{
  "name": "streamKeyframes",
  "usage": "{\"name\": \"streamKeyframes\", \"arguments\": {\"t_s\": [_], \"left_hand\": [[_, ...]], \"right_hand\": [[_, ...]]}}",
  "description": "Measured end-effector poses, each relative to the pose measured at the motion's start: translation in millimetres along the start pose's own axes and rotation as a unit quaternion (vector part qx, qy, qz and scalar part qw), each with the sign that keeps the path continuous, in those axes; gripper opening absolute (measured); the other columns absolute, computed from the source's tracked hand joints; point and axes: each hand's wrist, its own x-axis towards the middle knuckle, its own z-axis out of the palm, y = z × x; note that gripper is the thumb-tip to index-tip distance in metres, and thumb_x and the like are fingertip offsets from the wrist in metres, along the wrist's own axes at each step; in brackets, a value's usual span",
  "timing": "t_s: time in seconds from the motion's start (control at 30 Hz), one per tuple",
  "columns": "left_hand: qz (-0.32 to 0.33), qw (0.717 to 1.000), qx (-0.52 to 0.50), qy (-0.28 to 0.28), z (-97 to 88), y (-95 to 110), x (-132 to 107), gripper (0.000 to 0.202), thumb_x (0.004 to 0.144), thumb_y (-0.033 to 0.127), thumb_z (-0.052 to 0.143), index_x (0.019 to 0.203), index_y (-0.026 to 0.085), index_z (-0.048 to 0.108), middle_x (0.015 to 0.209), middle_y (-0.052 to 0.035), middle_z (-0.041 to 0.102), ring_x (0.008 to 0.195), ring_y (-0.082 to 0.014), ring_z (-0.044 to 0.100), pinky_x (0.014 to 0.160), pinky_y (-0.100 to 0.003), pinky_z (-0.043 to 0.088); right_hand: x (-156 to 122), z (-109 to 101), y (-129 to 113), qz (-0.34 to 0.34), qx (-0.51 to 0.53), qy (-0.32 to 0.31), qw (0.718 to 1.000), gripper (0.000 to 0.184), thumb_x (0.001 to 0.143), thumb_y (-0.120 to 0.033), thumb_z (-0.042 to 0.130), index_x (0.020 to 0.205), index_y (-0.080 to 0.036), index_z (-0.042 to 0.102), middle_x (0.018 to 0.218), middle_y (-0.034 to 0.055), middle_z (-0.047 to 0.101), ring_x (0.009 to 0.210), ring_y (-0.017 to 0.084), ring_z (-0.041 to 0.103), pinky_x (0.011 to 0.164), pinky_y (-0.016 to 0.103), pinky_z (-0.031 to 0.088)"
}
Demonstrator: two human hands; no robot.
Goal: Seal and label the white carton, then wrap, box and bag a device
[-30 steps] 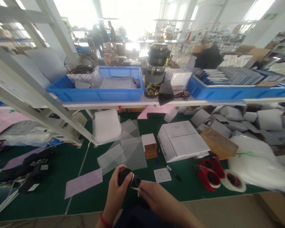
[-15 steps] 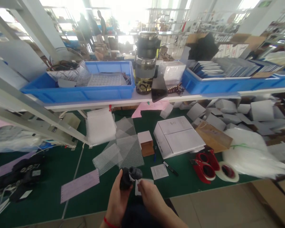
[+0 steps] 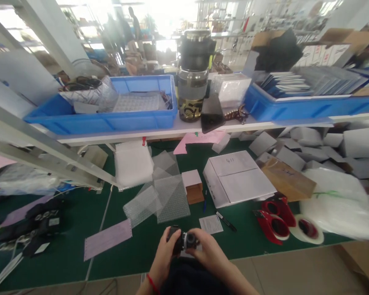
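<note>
Both hands meet over the front edge of the green table [image 3: 141, 262], around a small black device [image 3: 190, 241] with a light, silvery ring near its middle. My left hand [image 3: 163, 252] wraps its fingers round the device's left-hand body. On the other side, my right hand [image 3: 209, 249] grips the rounded right-hand part between thumb and fingers. What kind of device it is, I cannot tell. Beneath the hands a pale item shows only in part. Just beyond lie a printed paper slip [image 3: 211, 224] and a black marker [image 3: 226, 221].
A small open box [image 3: 193, 186] stands beside bubble-wrap sheets [image 3: 172, 200] and a larger white box [image 3: 238, 180]. Red tape dispensers [image 3: 275, 221] lie to the right. Black strapped items [image 3: 39, 225] lie at left. Blue bins [image 3: 110, 121] and a bottle [image 3: 193, 88] occupy the shelf above.
My right hand has shifted from beside the device onto its rounded part. That part has turned, and both hands now hold the device level. The whole view has shifted slightly.
</note>
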Motion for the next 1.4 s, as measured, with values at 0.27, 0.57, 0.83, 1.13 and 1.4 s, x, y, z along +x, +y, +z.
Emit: {"name": "streamKeyframes", "arguments": {"t_s": [0.27,0.57,0.83,1.13,1.4], "left_hand": [[0.168,0.894,0.413,0.04,-80.8,-35,88,0.039,0.099,0.036,0.033,0.097,0.014,0.065,0.101,-0.0127,0.07,0.097,-0.0249,0.067,0.093,-0.041,0.052],[0.251,0.769,0.588,0.021,-125.7,-45,156,0.023,0.092,0.013,0.046,0.105,0.014,0.064,0.118,-0.0146,0.063,0.117,-0.0291,0.056,0.106,-0.048,0.043],[0.266,0.74,0.612,-0.087,-58.7,-51,185,0.018,0.094,0.008,0.052,0.103,0.011,0.066,0.118,-0.0115,0.066,0.12,-0.0256,0.057,0.105,-0.046,0.044],[0.171,0.866,0.456,-0.115,-49.3,-19,170,0.016,0.088,0.024,0.062,0.074,0.016,0.061,0.075,0.0004,0.064,0.076,-0.0157,0.061,0.075,-0.029,0.048],[0.128,0.916,0.295,-0.24,-10.8,-32,89,0.023,0.069,0.035,0.068,0.064,0.019,0.052,0.058,0.0058,0.049,0.058,-0.0119,0.046,0.058,-0.024,0.037]], "right_hand": [[-13,-1,32,0.103,0.161,0.001,0.982,0.023,0.081,-0.039,0.066,0.088,-0.017,0.068,0.079,0.0045,0.069,0.075,0.023,0.062,0.067,0.029,0.045],[-39,-8,74,0.207,0.234,0.062,0.948,0.054,0.073,-0.066,0.07,0.094,-0.017,0.073,0.073,0.0048,0.066,0.067,0.022,0.058,0.063,0.031,0.048],[-32,15,65,0.199,0.255,0.101,0.941,0.051,0.073,-0.067,0.07,0.083,-0.016,0.072,0.071,0.003,0.061,0.067,0.019,0.054,0.061,0.028,0.042],[-16,3,45,0.219,0.267,0.123,0.93,0.059,0.066,-0.07,0.074,0.087,-0.014,0.073,0.067,0.0044,0.064,0.064,0.022,0.059,0.06,0.032,0.051],[-4,-4,9,0.101,0.176,0.16,0.966,0.04,0.079,-0.051,0.071,0.098,-0.016,0.071,0.09,0.0104,0.074,0.083,0.027,0.067,0.074,0.032,0.053]]}}
